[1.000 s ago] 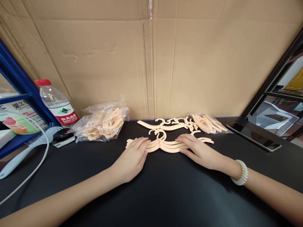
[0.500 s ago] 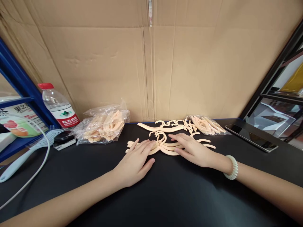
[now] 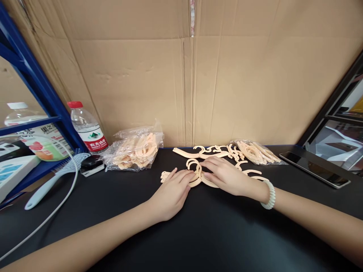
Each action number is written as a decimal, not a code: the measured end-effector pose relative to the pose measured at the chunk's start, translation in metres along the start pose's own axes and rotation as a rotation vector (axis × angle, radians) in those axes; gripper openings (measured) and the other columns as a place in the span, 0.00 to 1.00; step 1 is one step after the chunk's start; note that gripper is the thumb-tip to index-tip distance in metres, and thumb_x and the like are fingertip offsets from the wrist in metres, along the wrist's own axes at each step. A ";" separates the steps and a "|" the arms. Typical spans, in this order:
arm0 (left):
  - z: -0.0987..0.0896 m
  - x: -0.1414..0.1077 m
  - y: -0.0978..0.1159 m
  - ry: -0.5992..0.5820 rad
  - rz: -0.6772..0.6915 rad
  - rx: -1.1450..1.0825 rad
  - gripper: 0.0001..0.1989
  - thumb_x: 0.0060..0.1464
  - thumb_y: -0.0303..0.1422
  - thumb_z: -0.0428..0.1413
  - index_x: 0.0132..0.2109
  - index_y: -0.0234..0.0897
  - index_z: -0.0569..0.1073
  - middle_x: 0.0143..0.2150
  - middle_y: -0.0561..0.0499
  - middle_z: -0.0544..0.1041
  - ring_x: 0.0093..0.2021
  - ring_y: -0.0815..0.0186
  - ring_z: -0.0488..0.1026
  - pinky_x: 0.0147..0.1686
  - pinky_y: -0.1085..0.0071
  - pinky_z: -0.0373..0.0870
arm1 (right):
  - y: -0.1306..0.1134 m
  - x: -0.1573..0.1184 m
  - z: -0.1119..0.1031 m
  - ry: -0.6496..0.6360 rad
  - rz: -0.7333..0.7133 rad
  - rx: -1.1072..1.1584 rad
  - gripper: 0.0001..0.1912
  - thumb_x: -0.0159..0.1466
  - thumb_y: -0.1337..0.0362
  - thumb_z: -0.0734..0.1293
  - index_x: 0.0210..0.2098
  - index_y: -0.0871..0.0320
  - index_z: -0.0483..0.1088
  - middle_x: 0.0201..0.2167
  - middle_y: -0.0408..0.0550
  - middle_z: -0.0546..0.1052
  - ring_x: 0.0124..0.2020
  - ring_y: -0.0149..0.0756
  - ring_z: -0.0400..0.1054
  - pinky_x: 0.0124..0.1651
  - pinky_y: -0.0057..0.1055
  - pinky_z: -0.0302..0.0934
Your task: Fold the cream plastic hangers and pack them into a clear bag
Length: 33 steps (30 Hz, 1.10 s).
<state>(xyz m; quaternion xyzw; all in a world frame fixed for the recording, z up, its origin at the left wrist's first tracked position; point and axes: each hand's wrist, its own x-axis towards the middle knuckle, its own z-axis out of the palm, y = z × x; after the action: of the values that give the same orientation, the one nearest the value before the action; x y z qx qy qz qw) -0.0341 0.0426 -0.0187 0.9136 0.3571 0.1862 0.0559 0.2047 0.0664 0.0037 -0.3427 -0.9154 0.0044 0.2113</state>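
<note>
Peach-coloured folding hangers (image 3: pixel 193 184) lie bunched on the black table, their hooks pointing away from me. My left hand (image 3: pixel 172 194) rests flat across their left arms, fingers stretched out towards the middle joint. From the other side, my right hand (image 3: pixel 228 176) lies over the right arms, its fingers extended beside the hooks. Both palms face down, and the fingers cover much of the hangers. Just behind them lies another hanger (image 3: pixel 185 153), opened out, with several loose hooks (image 3: pixel 219 148) around it.
Clear bags of hanger parts stand left (image 3: pixel 136 151) and right (image 3: pixel 256 152) at the back. At left are a water bottle (image 3: pixel 91 130), a hairbrush (image 3: pixel 45 190), a black object (image 3: pixel 92 163) and a white cable (image 3: pixel 66 198). A phone (image 3: pixel 314 169) lies at right, before a cardboard wall (image 3: pixel 141 90).
The view has turned slightly left, so everything appears shifted right. My right hand has moved in closer to the hooks and the middle joint; my left thumb has drawn in towards its fingers.
</note>
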 end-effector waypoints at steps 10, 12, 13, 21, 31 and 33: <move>0.000 0.002 -0.001 0.020 -0.030 0.021 0.21 0.65 0.28 0.42 0.63 0.39 0.62 0.62 0.43 0.69 0.63 0.58 0.63 0.67 0.45 0.50 | 0.046 -0.069 -0.038 -0.170 0.198 0.056 0.41 0.60 0.44 0.68 0.66 0.57 0.58 0.64 0.59 0.64 0.64 0.54 0.58 0.64 0.52 0.56; -0.001 0.002 -0.001 0.026 -0.031 0.027 0.21 0.64 0.29 0.43 0.63 0.39 0.62 0.61 0.43 0.69 0.63 0.58 0.64 0.67 0.45 0.50 | 0.057 -0.074 -0.042 -0.198 0.203 0.055 0.44 0.56 0.43 0.70 0.66 0.58 0.59 0.65 0.60 0.63 0.65 0.56 0.57 0.65 0.53 0.54; -0.001 0.002 -0.001 0.026 -0.030 0.031 0.21 0.64 0.29 0.44 0.62 0.39 0.62 0.61 0.43 0.70 0.62 0.58 0.65 0.67 0.45 0.50 | 0.060 -0.074 -0.044 -0.211 0.201 0.056 0.44 0.56 0.43 0.70 0.65 0.59 0.61 0.64 0.60 0.64 0.64 0.56 0.57 0.65 0.53 0.54; -0.002 0.004 -0.001 0.011 -0.023 0.044 0.20 0.66 0.30 0.41 0.61 0.39 0.63 0.60 0.44 0.70 0.60 0.58 0.67 0.66 0.46 0.53 | 0.060 -0.068 -0.053 -0.261 0.202 0.089 0.24 0.63 0.52 0.67 0.53 0.59 0.72 0.49 0.55 0.76 0.49 0.46 0.70 0.52 0.41 0.65; -0.002 0.005 -0.004 0.047 -0.059 0.091 0.19 0.65 0.32 0.40 0.59 0.34 0.65 0.58 0.41 0.72 0.58 0.55 0.68 0.62 0.49 0.60 | 0.064 -0.070 -0.052 -0.248 0.223 0.150 0.22 0.64 0.51 0.66 0.51 0.59 0.72 0.47 0.54 0.75 0.46 0.43 0.70 0.48 0.38 0.66; -0.003 0.006 -0.006 0.047 -0.069 0.101 0.19 0.64 0.32 0.41 0.59 0.33 0.65 0.57 0.41 0.72 0.57 0.54 0.68 0.62 0.48 0.59 | 0.065 -0.071 -0.053 -0.264 0.227 0.148 0.22 0.64 0.51 0.66 0.51 0.59 0.72 0.49 0.54 0.75 0.48 0.44 0.70 0.50 0.39 0.65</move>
<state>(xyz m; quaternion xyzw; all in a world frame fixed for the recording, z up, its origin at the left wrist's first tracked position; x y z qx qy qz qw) -0.0351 0.0506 -0.0158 0.8978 0.3986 0.1871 0.0076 0.3139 0.0643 0.0149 -0.4236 -0.8879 0.1404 0.1119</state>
